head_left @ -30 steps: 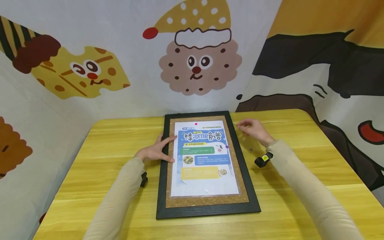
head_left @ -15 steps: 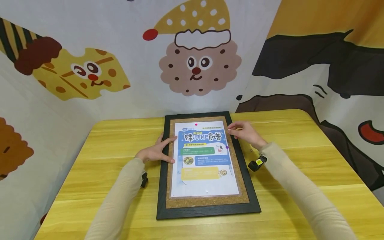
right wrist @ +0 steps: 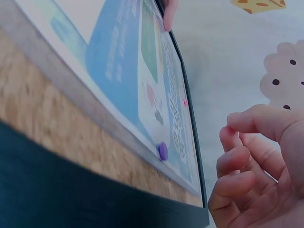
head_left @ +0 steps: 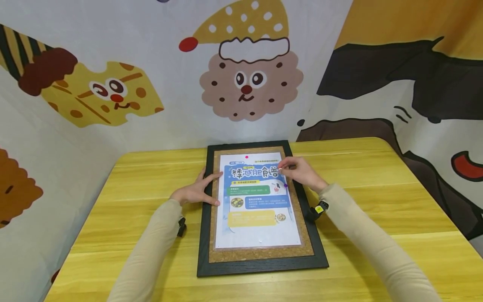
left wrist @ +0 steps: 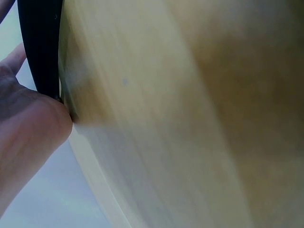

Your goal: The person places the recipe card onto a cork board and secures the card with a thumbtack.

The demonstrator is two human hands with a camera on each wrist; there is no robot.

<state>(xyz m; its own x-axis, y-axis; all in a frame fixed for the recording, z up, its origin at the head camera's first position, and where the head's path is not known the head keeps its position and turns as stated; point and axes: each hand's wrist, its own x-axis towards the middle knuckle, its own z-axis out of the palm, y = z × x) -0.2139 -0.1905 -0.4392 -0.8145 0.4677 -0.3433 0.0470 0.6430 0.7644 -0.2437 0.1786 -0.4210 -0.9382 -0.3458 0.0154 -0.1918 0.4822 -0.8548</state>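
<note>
A cork board (head_left: pixel 260 254) in a black frame (head_left: pixel 264 265) lies on the table, bearing a printed poster (head_left: pixel 256 235) in a clear sleeve. A red push pin (head_left: pixel 247 157) sits at the poster's top, a purple push pin (head_left: pixel 285 186) at its right edge. My left hand (head_left: pixel 194 193) rests across the frame's left side, thumb and fingers spread to the poster's edge. Over the poster's upper right, my right hand (head_left: pixel 302 172) pinches a tiny whitish thing, seemingly a push pin (head_left: pixel 279 170), between thumb and forefinger. The right wrist view shows this hand (right wrist: pixel 261 161) with the other fingers curled; the pin is barely visible there.
The yellow wood-grain table (head_left: pixel 385 188) extends to both sides of the frame. Behind it hangs a white cloth (head_left: pixel 177 130) printed with cartoon food. A dark wrist device (head_left: pixel 317 209) is on the right wrist, another (head_left: pixel 182 227) on the left.
My right hand has moved left from beside the frame to over the poster's upper right, still pinching the tiny whitish thing. The left hand and the board have stayed in place.
</note>
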